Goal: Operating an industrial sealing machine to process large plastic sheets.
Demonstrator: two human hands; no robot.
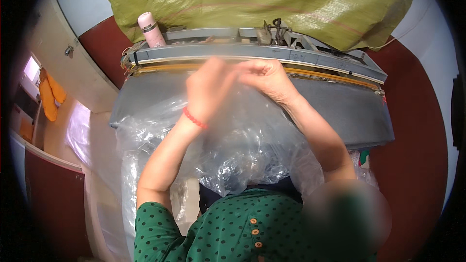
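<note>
A large sheet of clear plastic film (pixel 242 136) lies crumpled across my lap and over the front of a grey padded bench. Its upper part rises toward my two hands, which are close together above the bench. My left hand (pixel 208 90), with a red bead bracelet (pixel 195 118) at the wrist, is smeared by motion, so its fingers do not show clearly. Beside it, my right hand (pixel 267 76) has thumb and fingertips pinched together at the film's upper part. The pinched edge itself is too fine to make out.
Behind my hands runs a long grey metal frame (pixel 218 51) with a yellowish strip along it. A pink bottle (pixel 151 31) stands at its left end, and a dark metal clamp (pixel 277 31) rises from it. A green-yellow tarp (pixel 262 2) hangs behind. The grey bench (pixel 347 109) extends right.
</note>
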